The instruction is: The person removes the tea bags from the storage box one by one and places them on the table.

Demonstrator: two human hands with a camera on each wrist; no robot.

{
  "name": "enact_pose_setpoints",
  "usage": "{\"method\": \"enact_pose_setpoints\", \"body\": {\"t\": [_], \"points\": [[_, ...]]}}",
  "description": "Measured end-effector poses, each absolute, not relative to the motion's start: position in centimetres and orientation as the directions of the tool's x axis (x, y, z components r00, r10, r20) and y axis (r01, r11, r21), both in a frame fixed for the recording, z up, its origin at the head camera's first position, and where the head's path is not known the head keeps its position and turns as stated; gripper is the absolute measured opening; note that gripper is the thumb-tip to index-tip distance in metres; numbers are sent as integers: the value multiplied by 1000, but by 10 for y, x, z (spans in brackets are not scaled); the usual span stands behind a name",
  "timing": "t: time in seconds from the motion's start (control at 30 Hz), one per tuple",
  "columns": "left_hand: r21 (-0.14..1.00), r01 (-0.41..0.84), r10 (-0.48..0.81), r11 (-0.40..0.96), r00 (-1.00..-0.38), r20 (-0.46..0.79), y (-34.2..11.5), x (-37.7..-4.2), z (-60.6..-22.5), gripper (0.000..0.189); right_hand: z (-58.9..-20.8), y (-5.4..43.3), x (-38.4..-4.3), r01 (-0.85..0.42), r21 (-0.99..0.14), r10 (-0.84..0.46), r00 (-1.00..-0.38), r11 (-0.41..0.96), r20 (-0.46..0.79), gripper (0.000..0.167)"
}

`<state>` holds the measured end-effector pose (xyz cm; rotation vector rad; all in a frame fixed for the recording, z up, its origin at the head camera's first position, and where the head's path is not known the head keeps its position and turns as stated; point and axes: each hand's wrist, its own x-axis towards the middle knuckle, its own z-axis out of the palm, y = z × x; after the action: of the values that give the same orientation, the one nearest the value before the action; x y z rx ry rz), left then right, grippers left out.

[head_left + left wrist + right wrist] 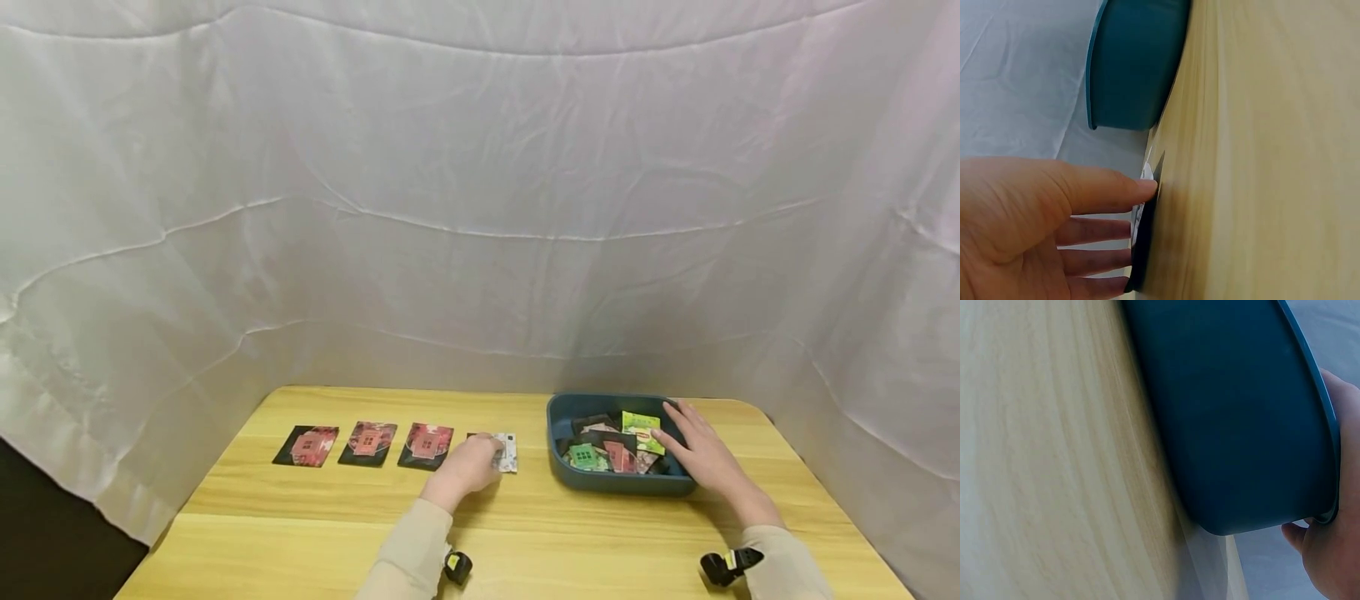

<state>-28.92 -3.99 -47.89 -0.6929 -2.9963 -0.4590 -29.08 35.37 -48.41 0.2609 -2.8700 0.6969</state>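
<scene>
A small pale packet [509,454] is pinched at its edges between the thumb and fingers of the left hand [467,467], just below and about the centre of the head view; in the left wrist view it is seen nearly edge-on against the table, and whether the dark layer under it is its own back or a second piece cannot be told. The right hand [705,454] is laid over the right rim of a blue tub [622,482], its fingers extended and its thumb held over the inside; how firmly the rim is pressed is not shown. The packet is judged light, thin and bendable, with a face that may slip, so it is best taken by two opposite edges, its middle left unsqueezed. The tub looks stiff and is best steadied by its rim. In it, a yellow packet [642,433], a green packet [584,456] and darker ones are loosely heaped. To the left of the left hand, three red-and-black packets [367,443] are laid flat in a row, apart from one another. All is borne by a wooden table [300,542], backed by a pale curtain [450,167].
</scene>
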Motion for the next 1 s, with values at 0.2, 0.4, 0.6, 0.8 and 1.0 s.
{"method": "enact_pose_setpoints", "body": {"t": [0.2, 0.4, 0.6, 0.8, 1.0], "points": [[349, 408, 404, 844, -910, 88, -40, -295, -479, 40, -482, 352, -289, -203, -438, -125, -972, 876, 201, 78], [370, 403, 400, 837, -912, 91, -39, -298, -478, 40, -481, 352, -289, -196, -439, -123, -974, 877, 191, 78], [345, 433, 413, 833, -901, 132, -34, -297, -468, 45, -481, 354, -290, -194, -428, -121, -974, 883, 193, 78], [332, 487, 448, 808, -873, 192, -23, -294, -447, 44, -479, 352, -288, -188, -434, -116, -975, 881, 187, 78], [297, 538, 484, 789, -842, 239, -5, -294, -428, 47, -477, 351, -286, -188, -433, -115, -975, 882, 190, 78]]}}
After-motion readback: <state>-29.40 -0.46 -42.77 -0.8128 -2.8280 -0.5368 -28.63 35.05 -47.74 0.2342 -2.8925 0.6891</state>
